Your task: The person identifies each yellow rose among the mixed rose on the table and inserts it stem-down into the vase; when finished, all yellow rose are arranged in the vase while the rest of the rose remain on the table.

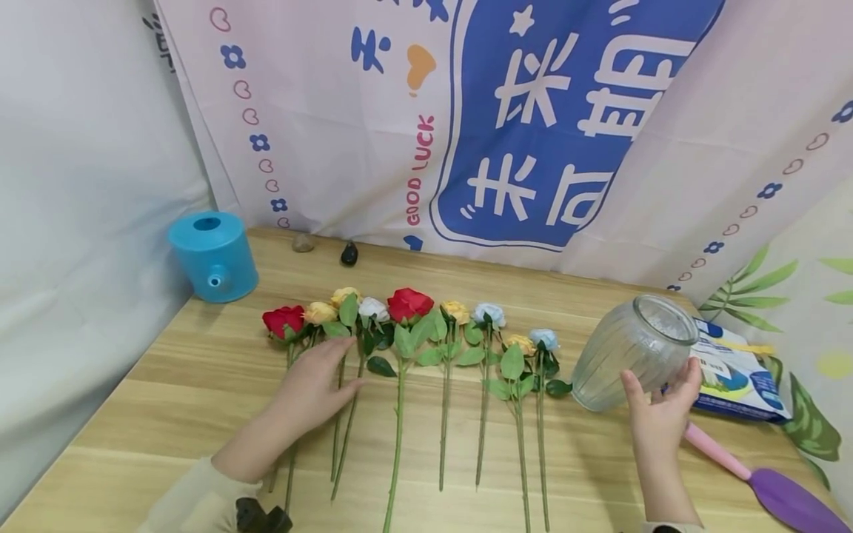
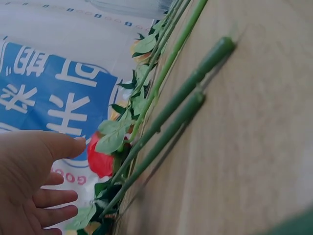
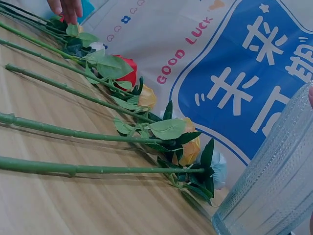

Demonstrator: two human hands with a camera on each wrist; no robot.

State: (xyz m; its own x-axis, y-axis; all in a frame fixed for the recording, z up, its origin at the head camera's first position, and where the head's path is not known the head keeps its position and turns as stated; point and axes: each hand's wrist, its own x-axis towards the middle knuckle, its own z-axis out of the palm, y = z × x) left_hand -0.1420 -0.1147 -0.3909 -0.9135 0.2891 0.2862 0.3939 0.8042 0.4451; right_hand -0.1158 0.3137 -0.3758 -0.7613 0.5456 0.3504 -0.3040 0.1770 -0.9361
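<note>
My left hand (image 1: 309,392) is over the stems at the left of a row of artificial roses. Its fingers are extended with nothing held, near the yellow rose (image 1: 320,312) and white rose (image 1: 374,309); whether they touch is unclear. In the left wrist view, that hand (image 2: 34,181) has its thumb spread from the fingers. The right hand (image 1: 660,414) holds the ribbed glass vase (image 1: 620,355) low on its side, thumb and fingers apart around it. Nothing is inside the vase. Two red roses (image 1: 410,304) and pale blue roses (image 1: 489,314) lie in the row.
A blue watering can (image 1: 213,259) stands back left. Two stones, one black (image 1: 349,254), lie by the printed cloth backdrop (image 1: 333,148). Behind the vase lies a blue-white packet (image 1: 740,377). A purple trowel (image 1: 793,500) with a pink handle lies front right on the wooden table (image 1: 166,400).
</note>
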